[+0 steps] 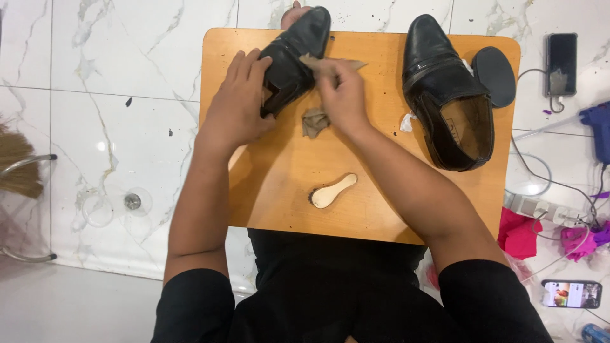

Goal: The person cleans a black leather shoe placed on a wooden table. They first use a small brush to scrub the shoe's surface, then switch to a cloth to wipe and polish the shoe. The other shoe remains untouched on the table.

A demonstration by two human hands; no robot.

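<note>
Both hands busy: left hand (236,105) grips a black shoe (293,57), right hand (343,95) pinches a tan cloth (330,63).

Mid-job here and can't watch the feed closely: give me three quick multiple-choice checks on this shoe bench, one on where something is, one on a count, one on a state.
1. Where does the small wooden brush lie?
A. On the tabletop, near its front edge
B. Inside the right-hand shoe
C. On the floor tiles

2. How many black shoes are on the table?
A. One
B. Two
C. Three

3. What is the state of the shoe on the right?
A. Held in both hands
B. Lying alone, untouched
C. Covered by a cloth

Answers:
1 A, it rests on the wooden table between the forearms.
2 B, one held shoe and one lying apart.
3 B, the left hand grips the other shoe while the right hand presses a tan cloth to it.
</note>
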